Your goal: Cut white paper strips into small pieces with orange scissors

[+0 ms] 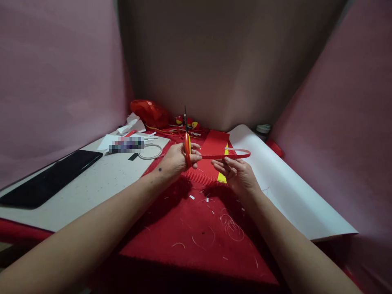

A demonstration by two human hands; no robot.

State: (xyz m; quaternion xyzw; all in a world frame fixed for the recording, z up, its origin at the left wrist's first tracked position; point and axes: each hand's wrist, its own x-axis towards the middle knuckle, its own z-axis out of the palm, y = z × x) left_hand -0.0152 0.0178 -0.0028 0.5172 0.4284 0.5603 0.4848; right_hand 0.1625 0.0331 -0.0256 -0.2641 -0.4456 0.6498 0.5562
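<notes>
A narrow red ribbed strip (219, 156) stretches level between both hands, its right end curling back to show a pale underside. My left hand (180, 158) pinches the strip's left end between thumb and finger. Hooked over that same hand is a pair of scissors (188, 147) with orange and yellow handles, its dark blades pointing up. My right hand (237, 173) holds the strip lightly from below, the thumb along it and the other fingers loosely curled. Beneath the strip lies a red ribbed sheet (214, 141) with a yellow edge.
Thread and small white scraps litter the red cloth (196, 237). To the left, a pale board (92, 183) bears a black panel (52, 177) and a ring (150, 152). A large white sheet (275, 183) lies right. A red bag (150, 113) stands at the back.
</notes>
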